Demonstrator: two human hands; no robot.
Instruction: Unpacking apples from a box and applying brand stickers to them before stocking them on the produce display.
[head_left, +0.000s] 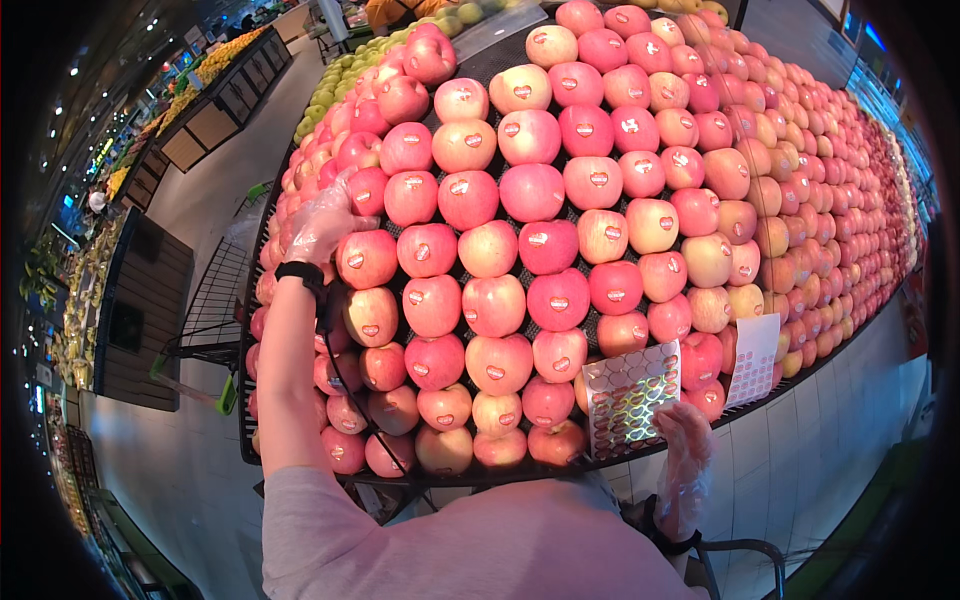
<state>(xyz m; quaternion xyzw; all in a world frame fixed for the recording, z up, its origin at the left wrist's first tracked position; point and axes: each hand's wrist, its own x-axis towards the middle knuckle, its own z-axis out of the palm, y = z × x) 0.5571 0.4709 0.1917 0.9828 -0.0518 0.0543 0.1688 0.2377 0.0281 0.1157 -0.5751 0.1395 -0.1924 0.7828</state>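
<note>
My left hand (319, 223), in a clear plastic glove, reaches over the left of the apple display. Its fingers and thumb curve around a red apple (367, 191) that sits in a row. A sheet of heart-shaped stickers (630, 397) leans on the apples at the front edge, shiny in its middle. My right hand (686, 454), gloved too, has its fingertips at the sheet's lower right side; whether they pinch a sticker is unclear. Many apples nearby, such as a pink one (559, 300), bear a red heart sticker. Apples left of my left hand show no clear sticker.
A second sticker sheet (752, 360) stands to the right, against the apples. Green apples (352, 67) lie beyond the far left side. A wire shopping cart (217, 300) is on the floor at left. A black cable (356, 397) hangs over the front apples.
</note>
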